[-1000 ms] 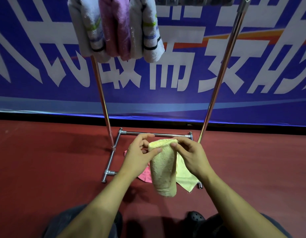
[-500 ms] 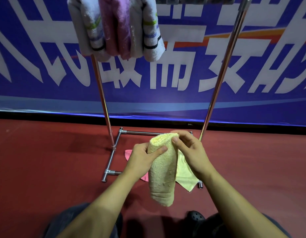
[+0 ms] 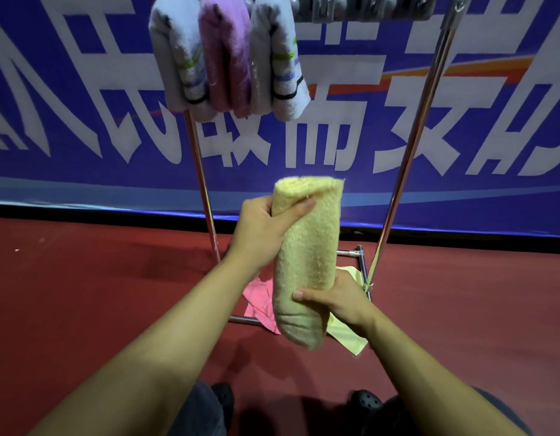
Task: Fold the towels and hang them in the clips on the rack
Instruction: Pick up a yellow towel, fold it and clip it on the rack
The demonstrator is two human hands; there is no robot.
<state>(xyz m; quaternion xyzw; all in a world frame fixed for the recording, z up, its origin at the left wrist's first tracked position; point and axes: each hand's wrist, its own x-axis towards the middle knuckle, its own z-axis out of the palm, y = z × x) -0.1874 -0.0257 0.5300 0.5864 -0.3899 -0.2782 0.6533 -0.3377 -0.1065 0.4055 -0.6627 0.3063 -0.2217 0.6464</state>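
While held upright at frame centre, the yellow towel (image 3: 307, 259), folded into a thick roll, is gripped at both ends. Left hand (image 3: 266, 229): closed round the roll's upper part from the 9 o'clock side, thumb across the front just under the top edge, fingers hidden behind the cloth. Right hand (image 3: 341, 298): closed round the lower part from the 4 o'clock side, thumb lying flat across the front, fingers out of sight behind. Roll's bottom end hangs free below the right hand. Rack (image 3: 407, 158): chrome frame, two slanted uprights rising toward 12 o'clock, base bars resting on the red floor (image 3: 83, 294). Clips (image 3: 360, 7): grey row along the top bar, at 12 o'clock, those toward 1 o'clock bare. Hanging items, top at 11 o'clock, touching side by side: white striped towel (image 3: 178, 58), purple towel (image 3: 226, 55), second white striped towel (image 3: 278, 58). Floor items inside the rack base, behind the roll: pink cloth (image 3: 259, 300) at 7 o'clock of the roll, pale yellow cloth (image 3: 347, 338) at 5 o'clock. Backdrop: blue banner (image 3: 83, 89) with large white characters. Lower edge: dark shoes (image 3: 365, 401), partly visible.
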